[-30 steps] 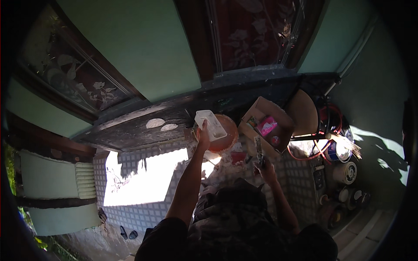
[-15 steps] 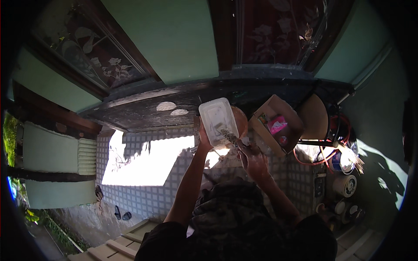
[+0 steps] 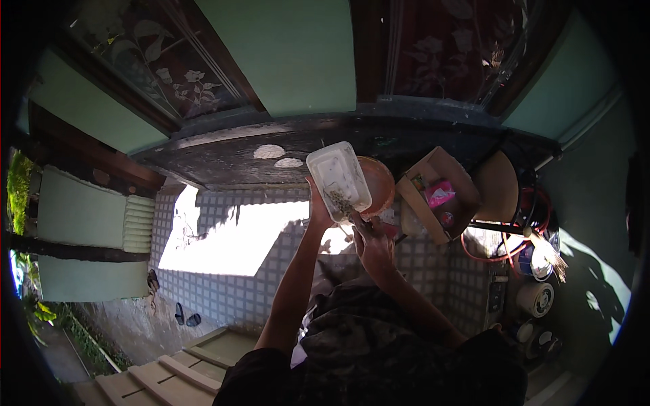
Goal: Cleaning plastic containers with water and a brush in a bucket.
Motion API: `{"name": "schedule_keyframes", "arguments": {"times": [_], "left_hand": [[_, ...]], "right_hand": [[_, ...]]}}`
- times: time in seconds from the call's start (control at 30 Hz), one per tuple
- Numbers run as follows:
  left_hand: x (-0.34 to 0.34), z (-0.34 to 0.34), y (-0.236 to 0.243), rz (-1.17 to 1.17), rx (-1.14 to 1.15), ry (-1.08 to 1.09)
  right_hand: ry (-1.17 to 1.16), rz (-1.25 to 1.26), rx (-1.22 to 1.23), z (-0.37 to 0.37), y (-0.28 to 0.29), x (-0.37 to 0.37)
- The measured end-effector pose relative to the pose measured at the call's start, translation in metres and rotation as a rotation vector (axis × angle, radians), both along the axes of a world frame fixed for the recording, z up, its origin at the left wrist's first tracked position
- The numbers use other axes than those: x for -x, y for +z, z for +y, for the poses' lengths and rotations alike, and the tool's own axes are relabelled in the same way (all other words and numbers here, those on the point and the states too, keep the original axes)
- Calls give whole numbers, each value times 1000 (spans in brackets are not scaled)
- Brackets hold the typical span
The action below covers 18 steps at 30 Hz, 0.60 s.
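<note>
One white tub (image 3: pixel 348 166) is clasped in our left hand (image 3: pixel 319 206), most fingers hidden. Our right hand (image 3: pixel 374 246) wraps its fingers round a crusted tool (image 3: pixel 346 208) reaching over it.

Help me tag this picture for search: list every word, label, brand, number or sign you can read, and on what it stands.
None can be read.
Pink packet in the cardboard box: any print is too small and blurred.
Blue-and-white bucket: any print is too blurred.
White tray: no legible lettering.
</note>
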<state>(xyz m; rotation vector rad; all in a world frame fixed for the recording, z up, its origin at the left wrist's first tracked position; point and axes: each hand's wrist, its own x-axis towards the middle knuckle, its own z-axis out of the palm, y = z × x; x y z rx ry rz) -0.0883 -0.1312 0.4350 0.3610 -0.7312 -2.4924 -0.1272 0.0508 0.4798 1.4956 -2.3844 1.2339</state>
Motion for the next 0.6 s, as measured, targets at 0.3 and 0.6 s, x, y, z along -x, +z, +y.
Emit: {"name": "schedule_keyframes", "arguments": {"times": [0.3,0.6], "left_hand": [[-1,9,-2,-50,-28,81],[-9,5,-7,42,-55,208]], "right_hand": [[0,-76,14,-12,-12,1],[-9,13,-205,19,9,2]]}}
